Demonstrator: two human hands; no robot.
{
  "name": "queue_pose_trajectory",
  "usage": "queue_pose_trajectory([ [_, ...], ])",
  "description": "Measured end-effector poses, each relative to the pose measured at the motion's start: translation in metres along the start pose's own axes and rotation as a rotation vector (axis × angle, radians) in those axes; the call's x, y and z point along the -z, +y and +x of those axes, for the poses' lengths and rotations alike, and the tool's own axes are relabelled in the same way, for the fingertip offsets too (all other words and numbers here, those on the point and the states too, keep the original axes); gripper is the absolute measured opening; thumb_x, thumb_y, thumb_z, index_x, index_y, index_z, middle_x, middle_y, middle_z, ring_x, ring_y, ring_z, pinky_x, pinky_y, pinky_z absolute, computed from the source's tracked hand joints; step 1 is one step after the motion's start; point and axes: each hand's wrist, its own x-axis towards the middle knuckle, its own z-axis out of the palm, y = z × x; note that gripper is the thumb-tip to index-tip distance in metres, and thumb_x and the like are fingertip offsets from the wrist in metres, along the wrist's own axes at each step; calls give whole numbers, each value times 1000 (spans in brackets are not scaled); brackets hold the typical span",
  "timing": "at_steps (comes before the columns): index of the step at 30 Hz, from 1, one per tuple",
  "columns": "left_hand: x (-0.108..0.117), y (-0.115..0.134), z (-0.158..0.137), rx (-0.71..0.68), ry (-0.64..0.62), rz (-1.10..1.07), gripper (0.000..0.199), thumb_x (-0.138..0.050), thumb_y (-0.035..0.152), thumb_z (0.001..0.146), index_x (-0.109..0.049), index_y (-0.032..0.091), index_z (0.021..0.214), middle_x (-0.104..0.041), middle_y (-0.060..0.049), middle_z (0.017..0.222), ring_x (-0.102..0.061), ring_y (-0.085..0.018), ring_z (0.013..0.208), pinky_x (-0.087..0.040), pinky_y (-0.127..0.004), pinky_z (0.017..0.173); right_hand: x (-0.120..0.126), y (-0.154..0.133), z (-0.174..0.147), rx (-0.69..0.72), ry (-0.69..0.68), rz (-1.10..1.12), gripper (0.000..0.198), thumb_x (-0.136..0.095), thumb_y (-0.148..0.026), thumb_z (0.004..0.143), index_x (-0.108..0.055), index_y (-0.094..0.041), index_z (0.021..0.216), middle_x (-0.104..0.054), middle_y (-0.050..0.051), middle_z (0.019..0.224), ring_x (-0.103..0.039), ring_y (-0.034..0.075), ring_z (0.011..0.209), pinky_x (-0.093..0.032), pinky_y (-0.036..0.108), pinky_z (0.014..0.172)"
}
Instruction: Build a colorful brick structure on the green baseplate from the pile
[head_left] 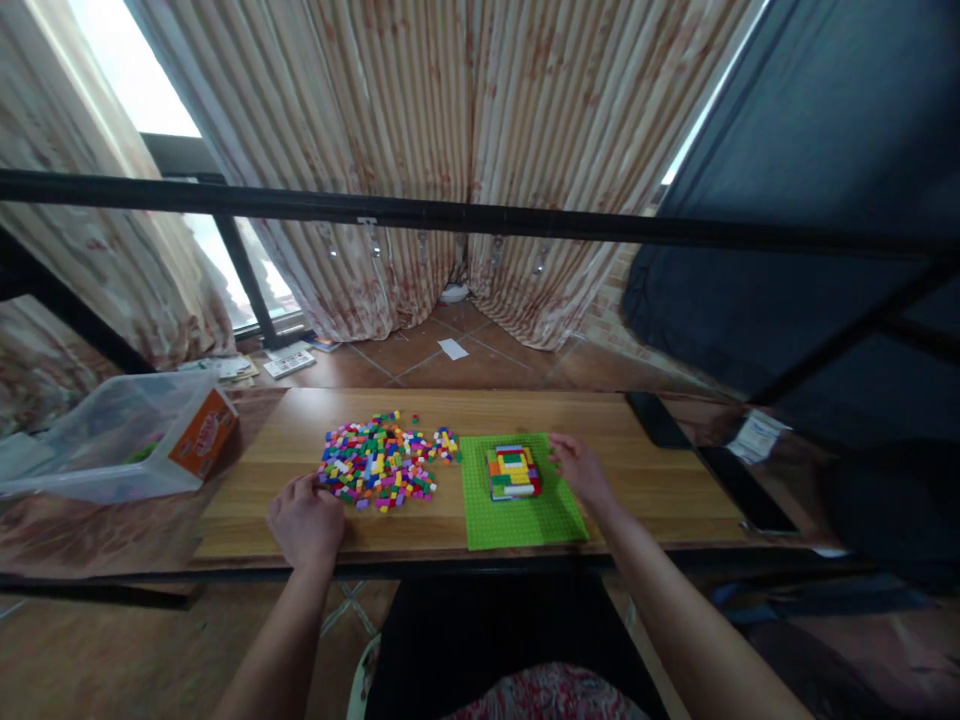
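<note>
A heap of small multicoloured toy bricks (379, 462) lies spread on the left half of the wooden table. At its left edge rests my left hand (306, 520), knuckles up, with the fingers bent and their tips mostly hidden. A green baseplate (480, 525) lies right of the heap. On it stands a low, roughly square build of bricks (514, 472) in yellow, red, white, blue, orange and green. Just right of that build, over the plate's right edge, is my right hand (577, 468). Its thumb and fingers look slightly apart, with no brick visible between them.
A dark phone (658, 419) and another dark flat device (746, 488) lie at the right. A clear plastic bin (127, 470) with an orange label stands left of the wooden table (262, 450). A black metal bar (480, 215) crosses beyond the table, before curtains (390, 120).
</note>
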Motion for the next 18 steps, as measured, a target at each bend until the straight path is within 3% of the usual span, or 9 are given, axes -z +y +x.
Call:
queue_pose_trajectory([
  [3, -2, -1, 1, -20, 2, -7, 36, -42, 19, 80, -69, 10, 103, -66, -17, 107, -57, -29, 101, -41, -41, 93, 0, 2, -8, -15, -54, 28, 32, -50, -33, 77, -69, -23, 100, -73, 6, 97, -67, 20, 69, -54, 37, 64],
  [9, -2, -3, 3, -19, -10, -17, 34, -43, 20, 79, -69, 12, 100, -66, -15, 103, -57, -29, 100, -41, -42, 94, -14, 9, -29, 116, -81, -38, 35, -50, -20, 75, -68, -21, 105, -71, 9, 105, -66, 22, 95, -50, 42, 90],
  [18, -4, -4, 4, -30, -23, 63, 35, -43, 16, 80, -68, 10, 104, -67, -15, 105, -58, -29, 101, -42, -41, 94, -11, 16, -47, 231, 27, -104, 31, -45, -29, 85, -67, -16, 102, -68, 11, 101, -64, 22, 91, -51, 39, 84],
])
